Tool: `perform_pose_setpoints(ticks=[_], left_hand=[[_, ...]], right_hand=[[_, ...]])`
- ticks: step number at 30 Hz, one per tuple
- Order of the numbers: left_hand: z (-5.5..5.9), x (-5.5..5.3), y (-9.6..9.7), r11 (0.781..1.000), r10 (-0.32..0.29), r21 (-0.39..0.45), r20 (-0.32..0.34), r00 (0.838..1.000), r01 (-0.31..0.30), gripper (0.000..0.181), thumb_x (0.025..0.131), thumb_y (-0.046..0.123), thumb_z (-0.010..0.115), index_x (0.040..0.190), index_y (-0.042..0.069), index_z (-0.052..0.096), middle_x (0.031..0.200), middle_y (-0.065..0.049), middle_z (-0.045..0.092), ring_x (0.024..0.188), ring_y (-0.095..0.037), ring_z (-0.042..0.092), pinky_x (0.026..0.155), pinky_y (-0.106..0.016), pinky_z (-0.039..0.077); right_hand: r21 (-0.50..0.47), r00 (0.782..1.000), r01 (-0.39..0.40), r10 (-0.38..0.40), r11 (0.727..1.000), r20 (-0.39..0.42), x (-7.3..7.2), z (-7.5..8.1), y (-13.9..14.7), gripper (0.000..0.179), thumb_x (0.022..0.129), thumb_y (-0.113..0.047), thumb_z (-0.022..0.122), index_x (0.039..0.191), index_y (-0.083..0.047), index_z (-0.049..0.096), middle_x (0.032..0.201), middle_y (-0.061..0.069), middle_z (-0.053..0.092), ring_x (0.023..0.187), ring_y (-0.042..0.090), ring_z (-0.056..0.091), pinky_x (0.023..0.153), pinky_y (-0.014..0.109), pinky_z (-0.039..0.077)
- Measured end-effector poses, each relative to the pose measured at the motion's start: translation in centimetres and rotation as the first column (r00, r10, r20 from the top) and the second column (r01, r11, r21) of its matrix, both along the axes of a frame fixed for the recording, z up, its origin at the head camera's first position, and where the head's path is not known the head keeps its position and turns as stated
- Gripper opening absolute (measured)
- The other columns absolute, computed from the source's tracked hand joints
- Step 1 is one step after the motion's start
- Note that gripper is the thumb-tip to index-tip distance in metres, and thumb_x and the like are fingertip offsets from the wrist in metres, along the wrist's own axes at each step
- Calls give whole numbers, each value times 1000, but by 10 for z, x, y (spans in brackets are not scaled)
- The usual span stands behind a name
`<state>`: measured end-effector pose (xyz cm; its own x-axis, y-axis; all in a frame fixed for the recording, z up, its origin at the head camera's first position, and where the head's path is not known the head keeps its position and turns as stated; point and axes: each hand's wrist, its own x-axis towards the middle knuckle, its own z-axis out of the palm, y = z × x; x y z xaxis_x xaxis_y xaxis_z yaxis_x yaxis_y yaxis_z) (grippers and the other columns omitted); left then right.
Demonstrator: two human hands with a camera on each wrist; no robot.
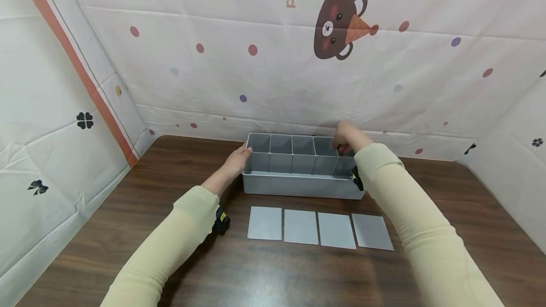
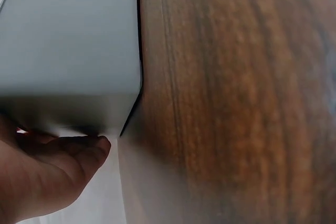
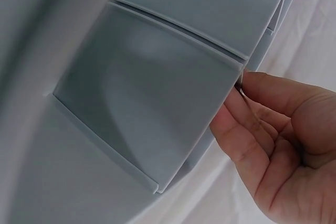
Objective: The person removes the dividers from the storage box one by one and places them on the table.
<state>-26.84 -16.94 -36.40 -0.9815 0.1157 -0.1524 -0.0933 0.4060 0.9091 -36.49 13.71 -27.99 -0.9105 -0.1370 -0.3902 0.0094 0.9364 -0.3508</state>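
Note:
A long grey storage box (image 1: 304,187), split by thin upright dividers (image 1: 292,146) into several compartments, stands on the table near the back wall. My left hand (image 1: 239,160) grips its left end, thumb at the rim; in the left wrist view that hand (image 2: 58,169) lies against the end wall. At the box's right end my right hand (image 1: 347,137) reaches in from above. Seen from the right wrist, its thumb and fingers (image 3: 278,129) pinch a thin divider behind a grey front panel (image 3: 152,93). Most of that divider is hidden.
Several pale rectangular cards (image 1: 265,223) lie in a row on the brown wooden table (image 1: 273,278), in front of the box. A patterned white cloth (image 1: 273,75) hangs close behind the box and along the sides. Black straps with devices (image 1: 221,221) sit at both wrists.

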Motion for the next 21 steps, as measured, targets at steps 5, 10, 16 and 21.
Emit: perform_pose_setpoints(ticks=[5, 10, 16, 21], left_hand=[[1, 1, 1, 1000, 2, 11, -6, 1000, -2, 59, 114, 28, 23, 164, 1, 6, 174, -16, 4, 162, -35, 5, 133, -52, 12], [0, 1, 1, 1000, 0, 18, -4, 1000, 0, 59, 114, 28, 23, 164, 1, 6, 174, -17, 3, 162, -35, 4, 133, -52, 11], [-1, 1, 1, 1000, 1, 23, -7, 1000, -1, 59, 114, 28, 23, 164, 1, 7, 174, -16, 4, 163, -34, 4, 133, -53, 11], [0, 1, 1, 1000, 1, 27, -9, 1000, -1, 59, 114, 27, 23, 164, 1, 7, 174, -16, 3, 163, -34, 4, 133, -53, 11]], right_hand=[[-26, 1000, 10, -10, 1000, -11, 0, 1, 2, 17, 93, -1, 67, 102, 13, 71, 54, 0, 58, 49, 10, 60, 63, 30, 63], [-80, 999, 48, -49, 996, -11, 3, 0, 2, 13, 92, 1, 66, 98, 12, 69, 57, 1, 57, 48, 9, 59, 61, 28, 62], [-163, 997, 80, -77, 983, 25, 8, 3, 5, 24, 95, 2, 61, 114, 16, 66, 66, 4, 61, 50, 7, 58, 61, 26, 61], [-246, 993, 111, -99, 963, 62, 11, 6, 9, 32, 97, 1, 58, 124, 19, 61, 81, 8, 66, 53, 6, 60, 61, 23, 61]])
